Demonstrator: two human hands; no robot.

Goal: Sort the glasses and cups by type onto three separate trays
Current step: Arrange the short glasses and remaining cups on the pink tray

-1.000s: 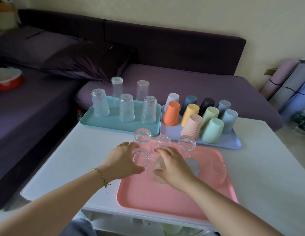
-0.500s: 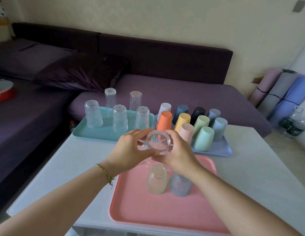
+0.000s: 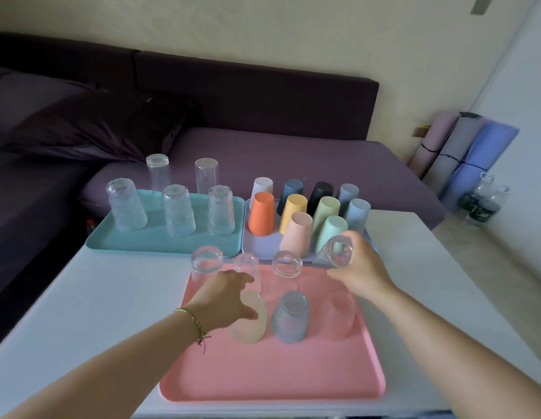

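Observation:
A pink tray point(image 3: 272, 376) lies nearest me with several short upturned glasses: clear ones along its far edge, and a yellowish glass point(image 3: 254, 325), a bluish glass point(image 3: 290, 317) and a pinkish glass point(image 3: 338, 316) in front. My right hand point(image 3: 358, 267) holds a clear short glass point(image 3: 337, 251) tilted above the tray's far right corner. My left hand point(image 3: 227, 297) hovers over the yellowish glass with fingers spread. A teal tray point(image 3: 142, 240) holds tall clear glasses. A lilac tray point(image 3: 248, 246) carries coloured plastic cups point(image 3: 261, 214).
The trays rest on a white table point(image 3: 82, 303), its near edge just behind the pink tray. A purple sofa point(image 3: 293, 152) stands behind. Rolled mats point(image 3: 462, 149) and water bottles point(image 3: 480, 204) sit on the floor at the right.
Both hands had a clear glass between them over the pink tray. My right hand has carried it to the far right corner, and my left hand has let go and dropped toward the yellowish glass.

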